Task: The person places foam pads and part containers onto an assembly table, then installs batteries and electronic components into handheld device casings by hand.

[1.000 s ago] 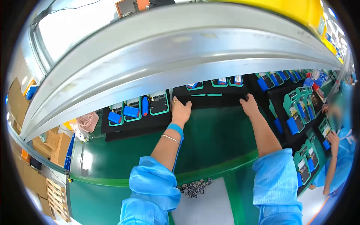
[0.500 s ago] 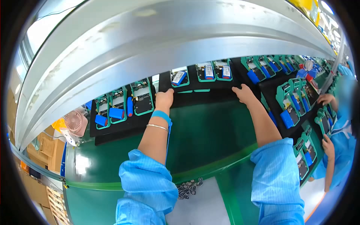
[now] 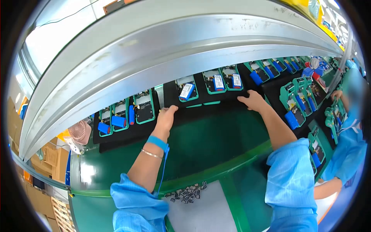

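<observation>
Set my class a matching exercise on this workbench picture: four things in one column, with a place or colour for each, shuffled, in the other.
1. fan
2. pile of small parts
3. wristband
4. right hand

A. on a pale sheet
B. at a black tray's front right corner
C. blue
D. pink

Pairs: 1-D, 2-A, 3-C, 4-B
</observation>
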A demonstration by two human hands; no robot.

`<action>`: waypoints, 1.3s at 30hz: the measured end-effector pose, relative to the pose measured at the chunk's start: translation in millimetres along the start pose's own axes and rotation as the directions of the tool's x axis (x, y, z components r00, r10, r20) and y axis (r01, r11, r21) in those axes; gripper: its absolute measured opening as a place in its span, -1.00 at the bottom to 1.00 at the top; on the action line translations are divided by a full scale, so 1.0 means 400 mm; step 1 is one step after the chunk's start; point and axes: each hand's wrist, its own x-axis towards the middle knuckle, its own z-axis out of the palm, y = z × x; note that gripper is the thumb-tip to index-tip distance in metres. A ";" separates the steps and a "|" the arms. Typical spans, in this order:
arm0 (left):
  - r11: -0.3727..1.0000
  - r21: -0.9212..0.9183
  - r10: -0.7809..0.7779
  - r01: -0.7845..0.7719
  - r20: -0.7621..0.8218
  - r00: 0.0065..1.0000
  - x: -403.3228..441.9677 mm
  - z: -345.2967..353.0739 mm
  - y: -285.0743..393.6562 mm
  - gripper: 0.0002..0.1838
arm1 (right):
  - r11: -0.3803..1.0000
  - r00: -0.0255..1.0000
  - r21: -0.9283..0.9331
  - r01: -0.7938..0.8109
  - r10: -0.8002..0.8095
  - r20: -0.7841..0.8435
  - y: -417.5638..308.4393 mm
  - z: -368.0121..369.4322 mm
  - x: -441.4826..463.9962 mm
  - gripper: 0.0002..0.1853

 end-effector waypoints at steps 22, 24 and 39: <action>0.999 -0.044 0.003 0.006 0.192 0.981 -0.702 -0.234 -0.178 -0.48 | 0.975 0.998 0.224 0.007 -0.019 0.053 0.170 0.021 -0.583 -0.17; 0.958 0.193 0.191 -0.213 0.126 0.973 -0.735 -0.253 -0.236 -0.37 | 0.922 0.977 0.347 0.170 -0.110 -0.185 0.220 0.083 -0.597 -0.21; 0.409 0.575 0.326 -0.709 0.633 0.702 -0.800 -0.217 -0.268 -0.17 | 0.032 0.975 0.981 -0.191 0.125 0.186 -0.029 0.274 -0.796 -0.72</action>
